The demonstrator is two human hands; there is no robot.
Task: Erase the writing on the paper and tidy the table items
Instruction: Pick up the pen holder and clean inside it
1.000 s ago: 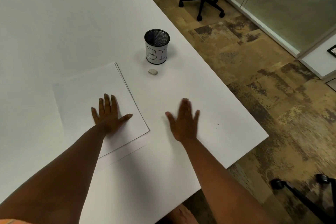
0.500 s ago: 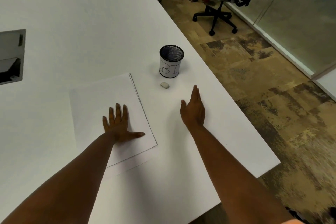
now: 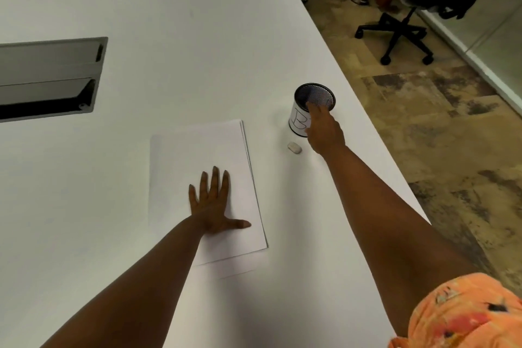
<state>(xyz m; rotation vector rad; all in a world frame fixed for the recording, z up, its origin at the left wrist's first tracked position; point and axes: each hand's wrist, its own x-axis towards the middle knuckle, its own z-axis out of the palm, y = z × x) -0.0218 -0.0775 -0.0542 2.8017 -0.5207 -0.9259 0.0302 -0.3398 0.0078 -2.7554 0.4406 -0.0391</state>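
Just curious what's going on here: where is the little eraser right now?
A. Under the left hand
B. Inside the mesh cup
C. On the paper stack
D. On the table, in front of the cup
D: the eraser lies on the bare table, just in front of the mesh cup.

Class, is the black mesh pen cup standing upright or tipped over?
Upright. The pen cup stands on its base on the table, round rim facing up; the right hand reaches over it.

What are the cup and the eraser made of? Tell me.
Cup: apparently black metal mesh, judging by the fine grid inside its rim, wrapped in a white paper-like label with handwritten letters.
Eraser: small, matte, off-white, rounded lump, likely rubber or vinyl; too small to be sure.
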